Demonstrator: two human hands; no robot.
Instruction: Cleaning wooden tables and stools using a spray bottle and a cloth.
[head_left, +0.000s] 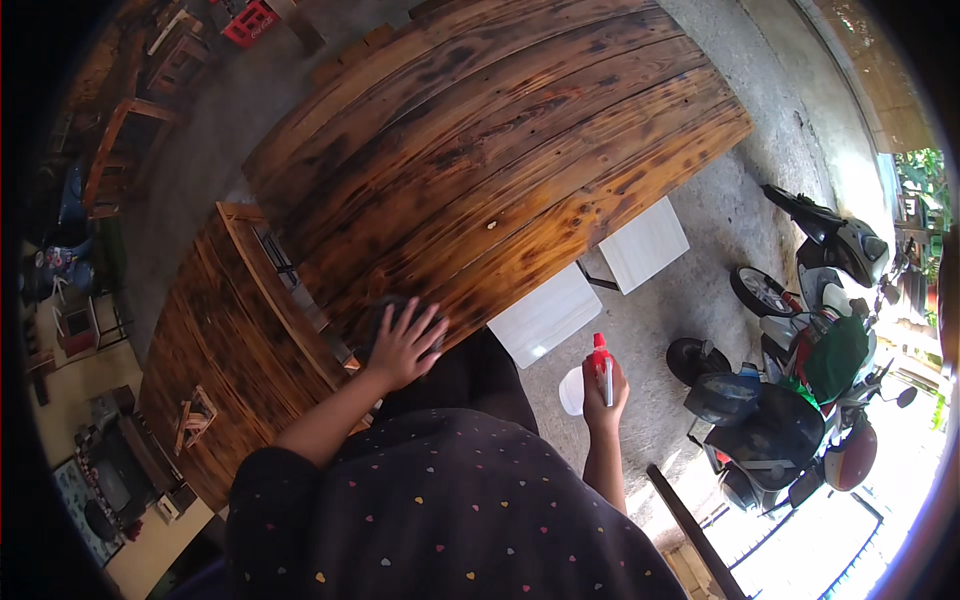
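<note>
My left hand (pixel 405 348) lies flat with its fingers spread, pressed on a dark cloth (pixel 388 309) at the near corner of a varnished wooden table (pixel 490 170). Only the edges of the cloth show around my fingers. Off the table's near side, my right hand (pixel 606 392) is wrapped round a spray bottle (pixel 572 391) with a whitish body and a red nozzle pointing away from me. A small pale spot (pixel 491 225) marks the tabletop ahead of my left hand.
Two white-topped stools (pixel 562 312) stand along the table's near right side. A second wooden table (pixel 230 350) adjoins on the left, holding a small wooden piece (pixel 195 420). Parked motorcycles (pixel 770 430) fill the right. A red crate (pixel 250 24) sits far left.
</note>
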